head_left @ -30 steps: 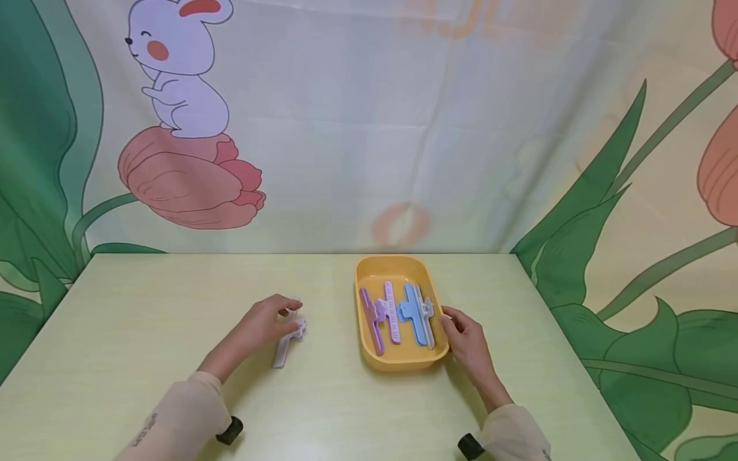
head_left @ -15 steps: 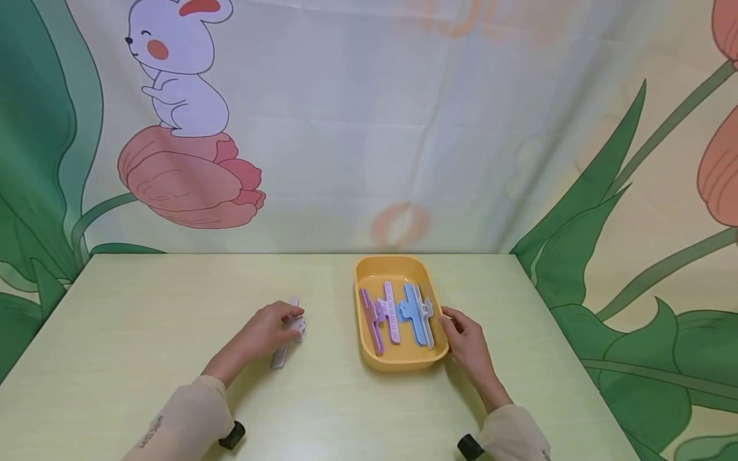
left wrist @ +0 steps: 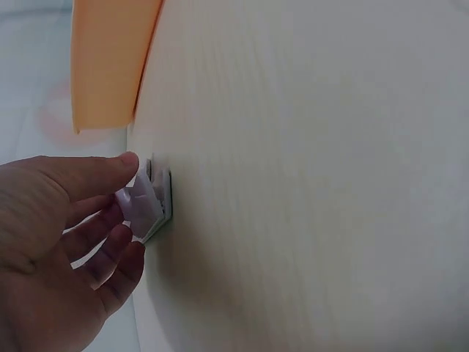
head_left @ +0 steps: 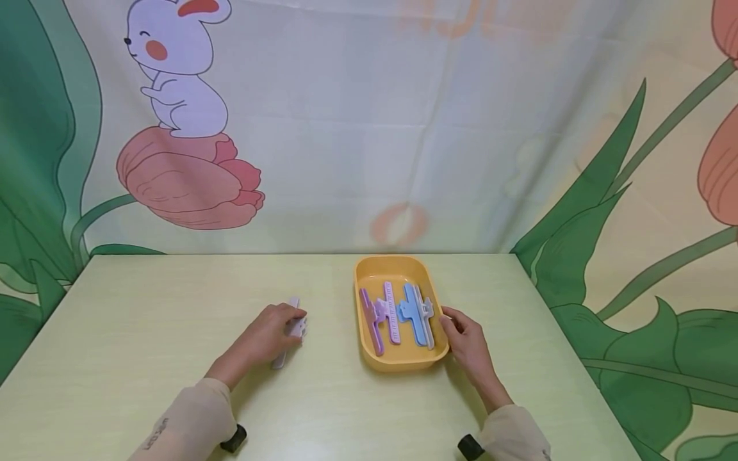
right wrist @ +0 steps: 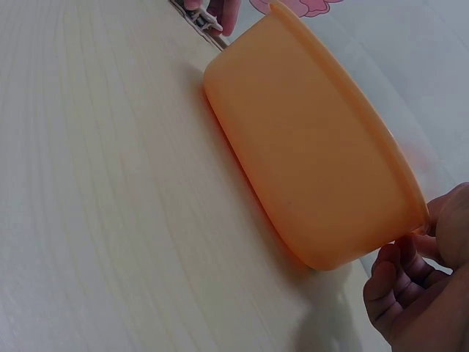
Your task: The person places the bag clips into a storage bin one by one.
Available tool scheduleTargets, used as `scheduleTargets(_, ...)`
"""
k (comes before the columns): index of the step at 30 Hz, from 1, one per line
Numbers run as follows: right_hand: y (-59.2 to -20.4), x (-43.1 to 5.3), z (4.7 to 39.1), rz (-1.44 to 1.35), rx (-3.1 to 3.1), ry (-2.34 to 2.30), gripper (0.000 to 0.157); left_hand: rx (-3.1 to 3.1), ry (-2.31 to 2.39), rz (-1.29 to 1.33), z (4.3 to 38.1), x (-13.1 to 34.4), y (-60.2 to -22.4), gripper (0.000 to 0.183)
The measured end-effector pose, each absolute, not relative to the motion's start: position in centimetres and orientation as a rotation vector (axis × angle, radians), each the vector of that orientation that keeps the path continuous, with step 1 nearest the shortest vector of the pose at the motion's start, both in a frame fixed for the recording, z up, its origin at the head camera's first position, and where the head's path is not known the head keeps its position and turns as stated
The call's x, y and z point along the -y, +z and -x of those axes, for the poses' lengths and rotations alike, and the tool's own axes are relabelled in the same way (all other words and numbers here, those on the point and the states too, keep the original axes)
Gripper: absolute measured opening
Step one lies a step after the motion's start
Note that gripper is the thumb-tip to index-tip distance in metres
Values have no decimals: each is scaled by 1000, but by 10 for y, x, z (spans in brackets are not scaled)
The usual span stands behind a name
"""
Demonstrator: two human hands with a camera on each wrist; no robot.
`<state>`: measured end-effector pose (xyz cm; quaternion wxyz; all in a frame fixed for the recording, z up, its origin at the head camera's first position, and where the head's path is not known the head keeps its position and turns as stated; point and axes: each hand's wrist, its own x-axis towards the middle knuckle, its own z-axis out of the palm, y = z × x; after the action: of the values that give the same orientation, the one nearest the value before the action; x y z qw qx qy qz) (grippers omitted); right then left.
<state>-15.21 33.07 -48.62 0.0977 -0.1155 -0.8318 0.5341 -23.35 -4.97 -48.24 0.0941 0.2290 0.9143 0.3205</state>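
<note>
My left hand (head_left: 266, 336) is over a pale lilac bag clip (head_left: 298, 328) lying on the table. In the left wrist view the thumb and fingertips pinch the raised grip of the clip (left wrist: 145, 205), and its long bar lies at the tabletop. My right hand (head_left: 468, 342) holds the right side of the yellow plastic tray (head_left: 398, 365), with thumb and fingers at its rim. Inside the tray lie a purple clip (head_left: 371, 323), a lilac clip (head_left: 392, 314), a blue clip (head_left: 410, 312) and a greyish clip (head_left: 427, 314), side by side.
The pale wood-grain table (head_left: 346, 416) ends at a printed cloth backdrop (head_left: 323, 128) with a rabbit and flowers. The tray stands near the table's back edge, to the right of the left hand. Black straps (head_left: 233, 438) show at both cuffs.
My left hand has shifted slightly right and down onto the lilac clip, its fingers closing round the grip. The right hand and the tray have stayed in place.
</note>
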Motion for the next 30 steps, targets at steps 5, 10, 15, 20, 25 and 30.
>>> scheduleTargets(5,-484,-330,151,349,2470,1587,34,-2740,918,-676,232,49,-484,52)
scheduleTargets(10,-483,-330,151,347,2465,1599,36,-2755,905,-689,230,49,-481,53)
scheduleTargets(15,-483,-330,150,341,2465,1604,38,-2761,910,-706,229,49,-479,52)
scheduleTargets(20,-484,-330,151,350,2474,1592,35,-2753,923,-700,230,48,-479,51)
scheduleTargets(25,-483,-330,151,348,2467,1600,35,-2721,968,-654,231,48,-478,51)
scheduleTargets(30,-484,-330,151,342,2455,1613,34,-2679,1053,-610,232,47,-478,52)
